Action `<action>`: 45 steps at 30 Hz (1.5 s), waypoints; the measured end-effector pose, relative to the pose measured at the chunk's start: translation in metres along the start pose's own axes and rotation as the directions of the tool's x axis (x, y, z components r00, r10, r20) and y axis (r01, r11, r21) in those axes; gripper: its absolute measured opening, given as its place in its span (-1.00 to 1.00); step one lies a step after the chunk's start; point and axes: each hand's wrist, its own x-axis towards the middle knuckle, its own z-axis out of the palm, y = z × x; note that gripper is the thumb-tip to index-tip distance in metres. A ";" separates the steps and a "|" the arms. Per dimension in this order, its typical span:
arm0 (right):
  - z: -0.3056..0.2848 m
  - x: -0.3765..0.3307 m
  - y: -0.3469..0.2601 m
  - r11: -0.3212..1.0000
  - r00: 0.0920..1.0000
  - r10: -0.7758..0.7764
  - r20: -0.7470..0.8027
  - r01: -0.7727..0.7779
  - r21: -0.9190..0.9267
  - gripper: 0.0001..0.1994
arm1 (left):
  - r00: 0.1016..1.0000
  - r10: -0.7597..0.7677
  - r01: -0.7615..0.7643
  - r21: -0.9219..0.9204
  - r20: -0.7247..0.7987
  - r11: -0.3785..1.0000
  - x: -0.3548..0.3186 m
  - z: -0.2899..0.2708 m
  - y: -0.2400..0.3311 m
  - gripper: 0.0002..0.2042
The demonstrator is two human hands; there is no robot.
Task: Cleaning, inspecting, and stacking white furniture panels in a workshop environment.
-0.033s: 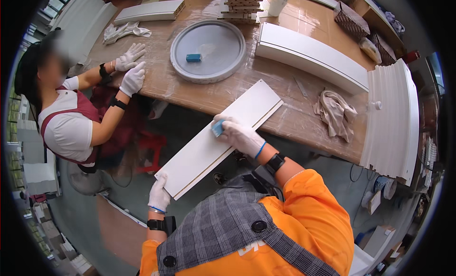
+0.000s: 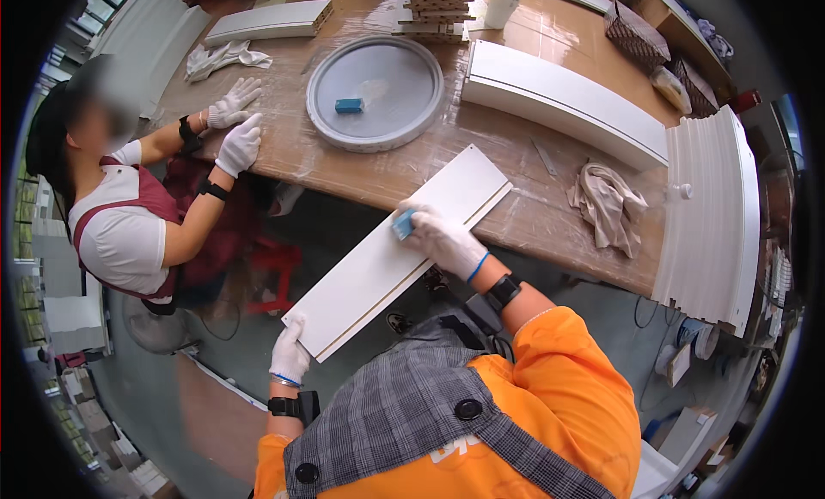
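A long white board (image 2: 361, 284) with a groove along its near side slants from my left hand up onto the table edge. Its lower left end is gripped by my gloved left hand (image 2: 290, 355), which sits at the corner. My gloved right hand (image 2: 443, 243) pinches a small blue block (image 2: 402, 225) against the board's upper face, around its middle. Another blue block (image 2: 349, 106) lies in a round grey lid-like tray (image 2: 404, 130) on the table, beyond the board.
On the brown film-covered table (image 2: 284, 151) are a crumpled cloth (image 2: 606, 209), a thin blade-like tool (image 2: 544, 158) and white boards (image 2: 559, 100). More boards (image 2: 705, 216) stand stacked at the right. At left, a co-worker's gloved hands (image 2: 238, 125) rest by the table edge.
My right hand has slid the blue block a short way right and up along the board. My left hand keeps its hold at the lower end.
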 end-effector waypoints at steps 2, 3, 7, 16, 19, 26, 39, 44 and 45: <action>-0.037 0.006 -0.028 0.993 0.990 -0.113 -0.081 0.116 0.025 -0.62 | 0.998 -0.041 0.043 0.037 -0.038 0.998 0.009 -0.006 -0.009 -0.56; -0.055 0.007 -0.045 0.989 0.972 -0.139 -0.191 0.147 0.026 -0.62 | 0.998 -0.045 0.047 0.056 -0.040 0.997 0.014 -0.008 -0.013 -0.55; -0.117 0.008 -0.117 0.875 0.827 -0.434 -0.358 0.482 0.053 -0.68 | 0.993 -0.100 0.101 0.030 -0.057 0.994 0.024 -0.016 -0.030 -0.56; -0.120 -0.002 -0.158 0.892 0.841 -0.385 -0.380 0.444 0.081 -0.66 | 0.983 -0.140 0.144 0.023 -0.123 0.989 0.039 -0.015 -0.043 -0.60; -0.090 0.015 -0.154 0.924 0.878 -0.378 -0.293 0.379 -0.058 -0.65 | 0.985 -0.097 0.107 0.066 -0.140 0.992 0.036 -0.013 -0.045 -0.64; -0.012 0.086 -0.136 0.406 0.813 -0.576 -0.082 0.198 -0.892 -0.63 | 0.982 -0.058 0.069 0.055 -0.179 0.996 0.027 -0.007 -0.050 -0.65; 0.003 0.150 -0.091 -0.632 0.869 -0.354 0.347 0.051 -0.773 -0.25 | 0.984 0.014 -0.012 0.015 -0.179 1.000 0.009 -0.001 -0.055 -0.64; 0.013 0.135 -0.094 -0.654 0.853 -0.362 0.377 0.055 -0.754 -0.32 | 0.985 0.019 -0.013 0.037 -0.174 0.999 0.007 0.003 -0.051 -0.62; 0.015 0.128 -0.095 -0.651 0.821 -0.397 0.411 0.065 -0.756 -0.33 | 0.991 0.035 -0.035 0.002 -0.127 0.999 0.007 0.002 -0.052 -0.62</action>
